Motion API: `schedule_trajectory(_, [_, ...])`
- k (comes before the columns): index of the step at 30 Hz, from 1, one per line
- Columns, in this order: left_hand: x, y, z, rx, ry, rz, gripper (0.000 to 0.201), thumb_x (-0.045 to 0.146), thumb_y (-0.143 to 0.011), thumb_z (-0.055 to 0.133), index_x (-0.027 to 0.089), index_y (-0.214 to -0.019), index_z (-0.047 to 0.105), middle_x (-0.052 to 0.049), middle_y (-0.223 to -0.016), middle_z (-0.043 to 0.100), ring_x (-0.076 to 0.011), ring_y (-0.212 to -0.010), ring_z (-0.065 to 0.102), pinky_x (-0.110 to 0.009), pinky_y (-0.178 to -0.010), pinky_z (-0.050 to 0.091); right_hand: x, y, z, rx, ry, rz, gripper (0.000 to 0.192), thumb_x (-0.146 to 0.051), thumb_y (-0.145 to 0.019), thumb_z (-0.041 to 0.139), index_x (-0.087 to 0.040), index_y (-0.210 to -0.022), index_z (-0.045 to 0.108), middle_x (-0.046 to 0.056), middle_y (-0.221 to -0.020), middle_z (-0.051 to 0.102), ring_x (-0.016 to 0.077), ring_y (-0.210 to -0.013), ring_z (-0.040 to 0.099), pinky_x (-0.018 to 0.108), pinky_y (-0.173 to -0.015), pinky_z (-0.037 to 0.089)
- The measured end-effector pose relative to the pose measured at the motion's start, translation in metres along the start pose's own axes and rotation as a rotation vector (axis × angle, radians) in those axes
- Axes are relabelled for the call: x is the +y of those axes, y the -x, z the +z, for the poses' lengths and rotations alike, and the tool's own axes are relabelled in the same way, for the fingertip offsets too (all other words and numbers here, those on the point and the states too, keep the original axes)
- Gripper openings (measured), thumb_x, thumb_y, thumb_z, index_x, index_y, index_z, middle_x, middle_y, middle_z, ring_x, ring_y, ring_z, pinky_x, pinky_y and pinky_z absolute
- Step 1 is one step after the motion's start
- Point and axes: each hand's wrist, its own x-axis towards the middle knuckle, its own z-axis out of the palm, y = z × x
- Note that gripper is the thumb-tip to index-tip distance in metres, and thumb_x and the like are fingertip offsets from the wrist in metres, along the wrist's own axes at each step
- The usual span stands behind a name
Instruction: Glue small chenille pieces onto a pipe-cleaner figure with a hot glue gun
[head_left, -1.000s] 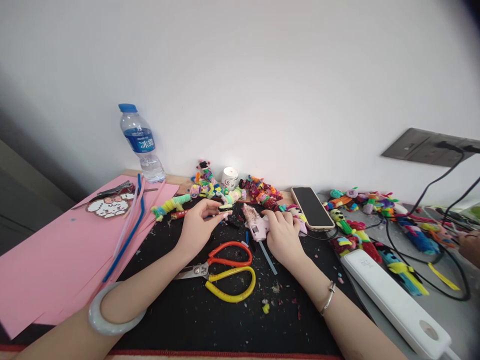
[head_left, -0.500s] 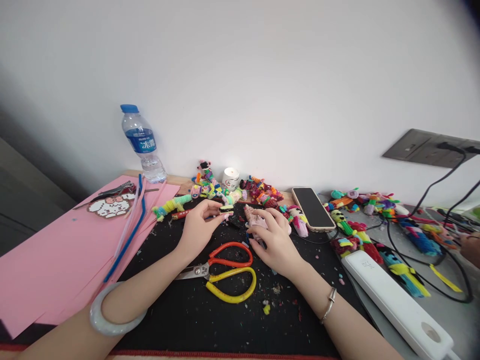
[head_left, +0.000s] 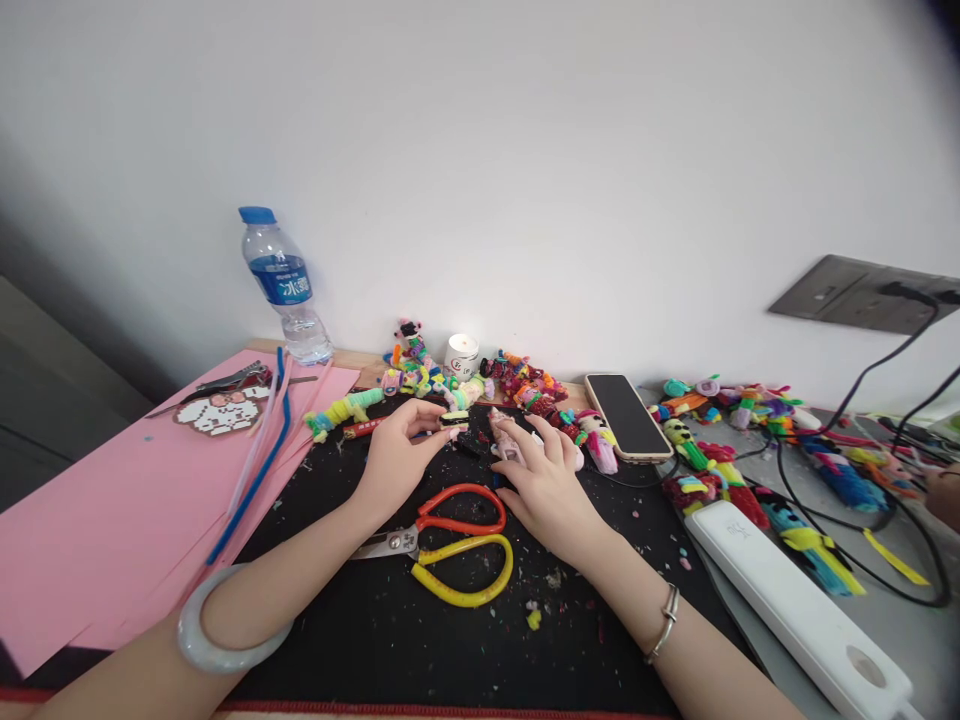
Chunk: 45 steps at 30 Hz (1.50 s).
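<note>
My left hand pinches a small black and yellow-green fuzzy piece, with a bit of pink at its lower edge, between thumb and fingertips. To its right, my right hand reaches over a pale pink object with a narrowing end, its fingers spread and bent. Most of that object is hidden under the fingers, so a firm grip cannot be made out. Scissors with one red and one yellow handle lie on the black mat between my forearms.
Pipe-cleaner figures line the back and right. A phone, a white power strip and black cables lie rightward. Pink sheets, blue pipe cleaners and a water bottle are left. At the right edge another person's hand shows.
My right hand has shifted slightly up, its fingers farther over the pale pink object. My left hand keeps its place with the small piece.
</note>
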Motion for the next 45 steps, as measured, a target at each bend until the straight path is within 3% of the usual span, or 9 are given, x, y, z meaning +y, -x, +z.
schedule_trajectory(6, [0.001,0.000,0.000,0.002,0.000,-0.008,0.021,0.027,-0.069,0.069,0.019,-0.086,0.059,-0.002,-0.086,0.067,-0.0185,-0.084,0.065,-0.033,-0.082,0.050,0.000,0.000,-0.006,0.097,-0.080,-0.009,0.016,-0.021,-0.086,0.054,-0.022,-0.093,0.068,0.006,-0.138,0.047,0.0306,-0.128,0.031,0.050,-0.099,0.030])
schedule_trajectory(13, [-0.003,-0.001,0.000,0.000,0.004,0.007,0.021,0.027,-0.070,0.069,0.018,-0.087,0.059,-0.004,-0.087,0.068,-0.0190,-0.084,0.066,-0.034,-0.081,0.051,-0.002,0.000,-0.012,0.176,-0.085,0.016,0.022,-0.020,-0.089,0.047,-0.019,-0.084,0.069,0.008,-0.123,0.058,0.0281,-0.119,0.041,0.047,-0.096,0.031])
schedule_trajectory(25, [0.000,-0.001,0.000,0.005,0.010,-0.005,0.024,0.030,-0.069,0.070,0.018,-0.087,0.060,-0.004,-0.086,0.069,-0.0200,-0.083,0.066,-0.035,-0.081,0.051,-0.008,0.006,-0.006,0.087,0.105,0.028,0.009,-0.018,-0.082,0.060,-0.021,-0.081,0.068,0.003,-0.136,0.051,0.0328,-0.123,0.038,0.053,-0.096,0.025])
schedule_trajectory(29, [0.000,0.000,0.000,0.005,0.001,-0.008,0.024,0.030,-0.068,0.070,0.018,-0.087,0.060,-0.004,-0.085,0.068,-0.0199,-0.083,0.066,-0.035,-0.081,0.051,-0.009,0.006,-0.005,0.084,0.097,0.062,0.007,-0.023,-0.079,0.066,-0.022,-0.085,0.068,0.005,-0.133,0.053,0.0329,-0.121,0.039,0.052,-0.095,0.026])
schedule_trajectory(35, [0.000,0.000,0.000,0.001,0.009,-0.016,0.023,0.029,-0.069,0.070,0.018,-0.086,0.059,-0.004,-0.086,0.068,-0.0196,-0.083,0.066,-0.034,-0.080,0.051,-0.007,0.006,-0.007,0.074,0.090,0.100,0.009,-0.029,-0.073,0.073,-0.022,-0.075,0.068,0.005,-0.129,0.057,0.0341,-0.120,0.040,0.052,-0.094,0.028])
schedule_trajectory(45, [0.002,-0.001,0.001,0.001,0.008,-0.024,0.024,0.029,-0.068,0.071,0.018,-0.086,0.060,-0.005,-0.086,0.068,-0.0200,-0.083,0.066,-0.035,-0.080,0.051,-0.017,0.008,-0.008,0.052,0.135,0.133,0.008,-0.019,-0.077,0.064,-0.022,-0.079,0.071,0.005,-0.133,0.053,0.0349,-0.116,0.042,0.053,-0.091,0.029])
